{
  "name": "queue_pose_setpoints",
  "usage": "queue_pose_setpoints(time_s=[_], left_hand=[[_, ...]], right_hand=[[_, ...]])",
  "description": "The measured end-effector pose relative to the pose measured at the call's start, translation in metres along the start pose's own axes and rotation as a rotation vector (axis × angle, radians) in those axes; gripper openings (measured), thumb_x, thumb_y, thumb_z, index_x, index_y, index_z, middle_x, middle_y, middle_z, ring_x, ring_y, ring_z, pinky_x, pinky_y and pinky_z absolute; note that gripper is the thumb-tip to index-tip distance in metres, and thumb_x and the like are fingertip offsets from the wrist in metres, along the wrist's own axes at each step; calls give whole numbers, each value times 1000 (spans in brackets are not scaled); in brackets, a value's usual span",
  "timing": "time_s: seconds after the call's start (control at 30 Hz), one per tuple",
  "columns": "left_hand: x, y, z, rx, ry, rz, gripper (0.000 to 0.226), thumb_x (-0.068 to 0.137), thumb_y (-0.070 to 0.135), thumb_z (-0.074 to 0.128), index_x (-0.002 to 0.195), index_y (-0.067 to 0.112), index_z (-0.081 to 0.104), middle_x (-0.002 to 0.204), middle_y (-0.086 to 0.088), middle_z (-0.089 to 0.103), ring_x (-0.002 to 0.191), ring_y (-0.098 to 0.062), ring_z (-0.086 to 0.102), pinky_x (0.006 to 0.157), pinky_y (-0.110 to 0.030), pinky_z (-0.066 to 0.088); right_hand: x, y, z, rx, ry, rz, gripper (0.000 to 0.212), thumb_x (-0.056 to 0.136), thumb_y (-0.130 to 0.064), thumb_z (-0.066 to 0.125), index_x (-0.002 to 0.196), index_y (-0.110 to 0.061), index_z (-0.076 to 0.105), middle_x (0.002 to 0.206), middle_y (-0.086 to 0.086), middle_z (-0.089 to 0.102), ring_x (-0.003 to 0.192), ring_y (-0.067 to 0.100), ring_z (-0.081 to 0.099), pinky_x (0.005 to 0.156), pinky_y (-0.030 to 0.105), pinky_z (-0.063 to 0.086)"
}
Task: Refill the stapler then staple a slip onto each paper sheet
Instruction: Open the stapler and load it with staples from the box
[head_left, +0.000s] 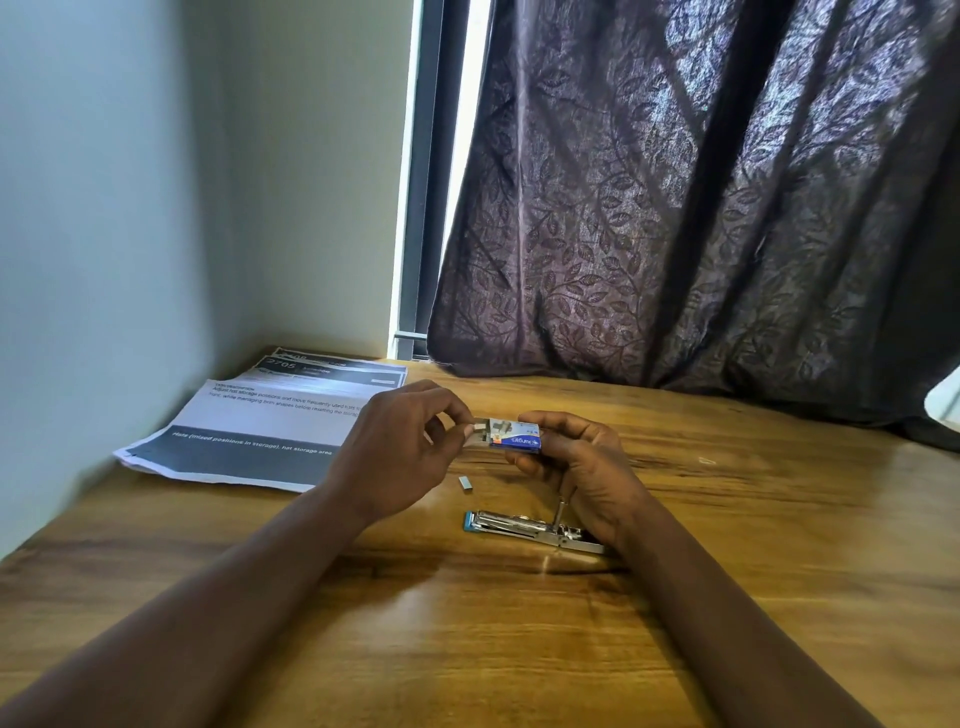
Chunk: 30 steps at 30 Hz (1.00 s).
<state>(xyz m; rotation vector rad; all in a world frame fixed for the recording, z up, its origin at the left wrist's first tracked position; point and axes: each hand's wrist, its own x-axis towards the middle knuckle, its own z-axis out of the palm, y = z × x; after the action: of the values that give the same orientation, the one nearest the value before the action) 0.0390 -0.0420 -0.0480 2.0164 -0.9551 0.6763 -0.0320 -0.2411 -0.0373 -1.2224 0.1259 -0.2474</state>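
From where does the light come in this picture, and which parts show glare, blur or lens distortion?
Head view: daylight comes through the bright window gap beside the dark curtain; head view: pale glare lies on the wooden table near the stapler; head view: the wide lens bends the wall near the left edge; head view: print on the paper sheets is soft.

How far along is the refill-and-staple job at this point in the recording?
Early. Done: the stapler lies apparently opened on the table, a loose staple strip beside it. In hand: the right hand holds the staple box; the left hand pinches at its slid-out tray. Left: loading, closing, and all stapling; the paper sheets lie aside.
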Motion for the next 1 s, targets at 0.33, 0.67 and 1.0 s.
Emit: queue_pose_setpoints(time_s=[0.33,0.67,1.0], left_hand=[[0,-4,-5,151,-4,-202,6,85,34,79,88,29,78,57,28,54,60,2,60,57,-15,36],[1,-16,-4,396,-277,-215,14,90,38,72,101,33,80,104,12,74,87,-13,59,74,-30,49],[2,-16,-10,383,-277,-210,5,87,32,75,90,31,79,98,15,74,86,-8,59,76,-32,54]], right_hand=[[10,3,-6,58,169,-19,21,90,13,61,110,10,68,103,28,74,75,25,77,63,25,63],[13,5,-7,38,196,11,17,92,13,60,101,4,70,98,25,76,76,26,77,61,25,63],[10,1,-7,19,204,4,18,92,12,60,106,5,69,97,24,77,80,27,76,62,25,63]])
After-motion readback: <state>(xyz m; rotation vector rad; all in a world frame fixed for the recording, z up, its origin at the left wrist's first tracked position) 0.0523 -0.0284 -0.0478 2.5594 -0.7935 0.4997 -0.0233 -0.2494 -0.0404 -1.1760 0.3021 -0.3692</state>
